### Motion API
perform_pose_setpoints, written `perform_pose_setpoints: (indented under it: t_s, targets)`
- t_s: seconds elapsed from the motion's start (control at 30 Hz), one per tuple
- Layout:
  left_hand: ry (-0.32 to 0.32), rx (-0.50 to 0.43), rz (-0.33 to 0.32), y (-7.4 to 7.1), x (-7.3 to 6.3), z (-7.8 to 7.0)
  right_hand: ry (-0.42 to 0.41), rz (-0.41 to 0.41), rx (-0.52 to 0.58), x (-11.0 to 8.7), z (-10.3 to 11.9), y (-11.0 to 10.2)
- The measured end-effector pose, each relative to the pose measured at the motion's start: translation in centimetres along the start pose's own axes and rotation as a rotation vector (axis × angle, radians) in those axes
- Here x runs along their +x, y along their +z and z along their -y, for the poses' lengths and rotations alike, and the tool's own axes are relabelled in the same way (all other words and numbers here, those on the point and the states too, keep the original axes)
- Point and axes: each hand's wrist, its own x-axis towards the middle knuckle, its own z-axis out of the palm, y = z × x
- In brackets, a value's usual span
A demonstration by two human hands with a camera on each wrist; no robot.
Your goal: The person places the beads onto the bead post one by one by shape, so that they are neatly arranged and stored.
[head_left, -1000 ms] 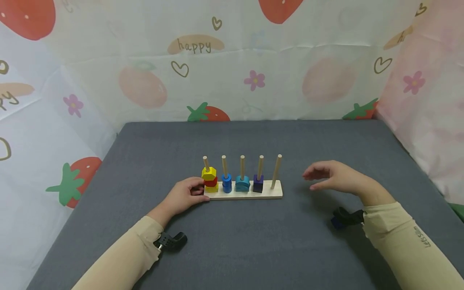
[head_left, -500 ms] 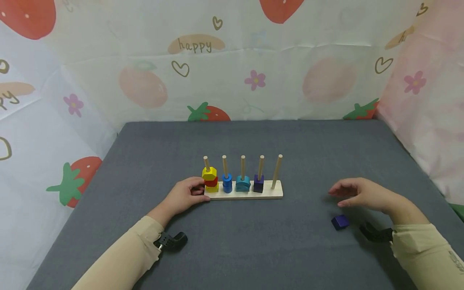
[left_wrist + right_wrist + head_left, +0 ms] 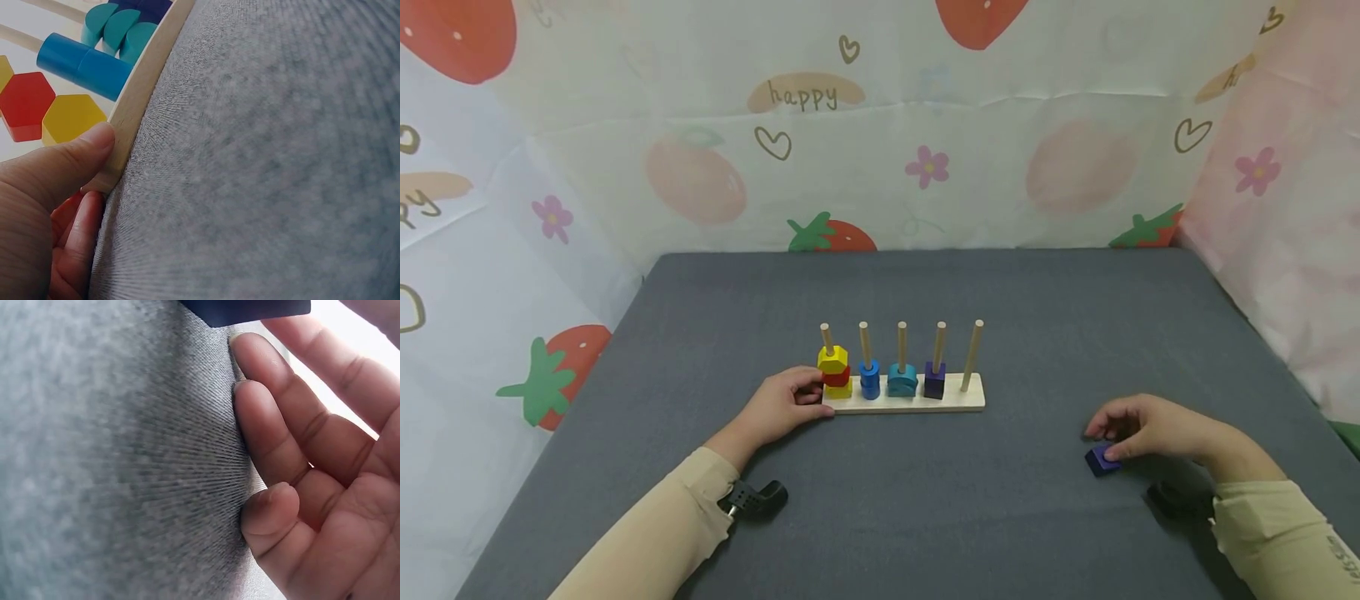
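My left hand point(image 3: 782, 402) holds the left end of a wooden peg board point(image 3: 955, 405); in the left wrist view its thumb point(image 3: 75, 156) presses the board's edge, with fingers round the end. Yellow and red hexagon blocks point(image 3: 832, 360) are stacked on the leftmost peg. Blue cylinders point(image 3: 870, 380), teal rounded blocks point(image 3: 902, 382) and purple square blocks point(image 3: 934, 381) sit on the following pegs; the rightmost peg point(image 3: 972, 354) is bare. My right hand point(image 3: 1157, 429) pinches a loose purple block point(image 3: 1099, 463) on the table, thumb over its near side, fingertips at its far side.
A grey cloth point(image 3: 880, 500) covers the table. Behind it hangs a white curtain point(image 3: 700, 83) with strawberries and flowers; a pink one point(image 3: 1300, 250) hangs at the right. A black wrist mount point(image 3: 756, 498) sticks out from the left sleeve.
My right hand has moved right and toward me, then down onto the loose purple block, which was first partly hidden behind the wrist mount. The left hand and peg board have stayed put.
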Motion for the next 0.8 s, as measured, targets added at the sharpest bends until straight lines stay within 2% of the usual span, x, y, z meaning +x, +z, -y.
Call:
perform_pose_setpoints:
  t_s: [0.27,0.47,0.63,0.73,0.8]
  targets:
    - [0.013,-0.008,-0.007,-0.1,0.1,0.0,-0.055,0.049,-0.017,-0.4,0.1,0.2]
    - [0.028,-0.005,-0.012,-0.1,0.1,-0.1,-0.124,0.072,-0.088,-0.3,0.5,0.5]
    - [0.023,0.0,-0.014,0.0,-0.1,-0.1,-0.085,0.07,-0.1,0.2,0.8,0.3]
    - [0.019,-0.006,-0.013,0.0,0.0,-0.1,-0.031,0.018,-0.116,0.8,1.3,-0.2]
    - [0.014,-0.007,-0.01,0.0,0.0,0.0,0.012,-0.051,-0.14,1.3,2.0,-0.6]
